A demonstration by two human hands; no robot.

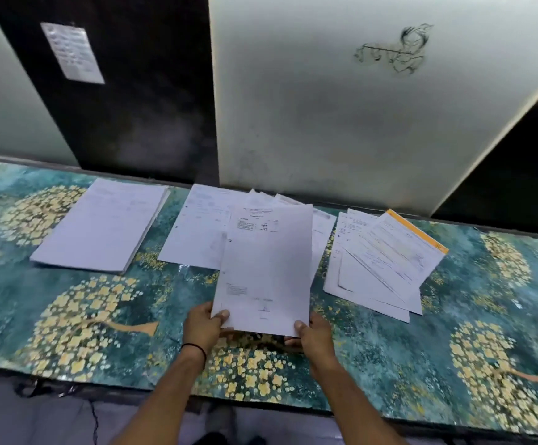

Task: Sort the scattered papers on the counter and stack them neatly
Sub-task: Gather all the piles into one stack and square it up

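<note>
Now, your long tabletop (68, 316) fills most of the view. It is blue-green, with yellow flower trees painted on it. Behind it stands a big white board (341, 139), and next to that, on your left, a dark board (139, 117). Far to your left on the tabletop lies a neat stack (101, 226) of white papers, with its edges lined up. Far to your right lies a loose pile (370, 277), its sheets fanned out and crooked, with an orange-edged sheet (402, 248) on top. Between those two, the middle papers (197, 236) lie flat near the back and overlap each other. You hold a printed sheet (267, 268) up off the tabletop in front of the middle papers, and it covers part of them. You cannot tell if more sheets hide behind it. A black scribble drawing (393, 51) sits high on the white board, and a small white note (72, 53) is stuck on the dark board. Your left hand (202, 329) pinches the sheet's bottom left corner, thumb on top and fingers under. Your right hand (314, 335) pinches the bottom right corner the same way. A thin black band (194, 348) goes round your left wrist.
</note>
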